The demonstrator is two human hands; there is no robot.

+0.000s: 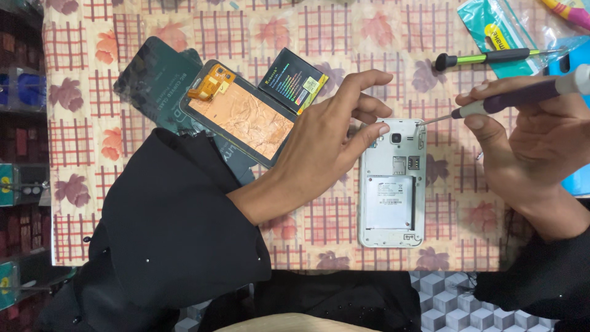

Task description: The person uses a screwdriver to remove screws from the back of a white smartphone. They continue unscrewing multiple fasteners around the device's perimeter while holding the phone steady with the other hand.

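Right now the right hand grips a purple-handled precision screwdriver, fingers closed round its shaft, with the thin tip set at the upper right corner of an opened white smartphone. The left hand holds nothing; its fingers are spread, and the fingertips press on the phone's top edge beside the camera lens to steady it.

To do this well, I judge the tip should sit squarely in the screw head, the driver kept close to the screw's axis, with light downward pressure so it does not slip and scar the frame. The steadying fingers should stay firm.

The phone lies flat on the bench, back cover off, right of centre near the front edge. Its long axis runs away from the person, camera end far, charging-port end near. A separated display panel and a black battery lie to the left, well apart.
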